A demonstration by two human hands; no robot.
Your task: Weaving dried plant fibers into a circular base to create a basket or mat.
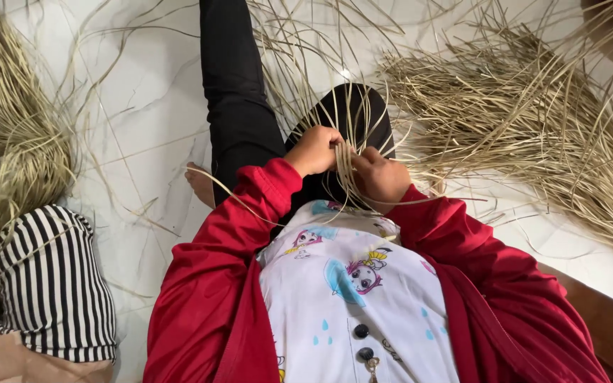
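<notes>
So both our hands are closed around the same little bunch of dry straw strands, held up right over our lap. Left hand is pinching the strands at the top, right hand is wrapped around them just beside it, knuckles nearly touching. The strands fan out upward and away from our fists, and one long strand curls off across the left red sleeve.

Progress-wise, looks like early days to us: no woven or braided piece shows anywhere, just loose stuff in hand. Plenty left too, judging by the piles.

Counting: two hands, one bunch in the grip (too many thin strands to count), two big heaps of straw on the white floor, one on the right and one on the left. Also one striped cloth thing at the lower left, close to the left heap.
</notes>
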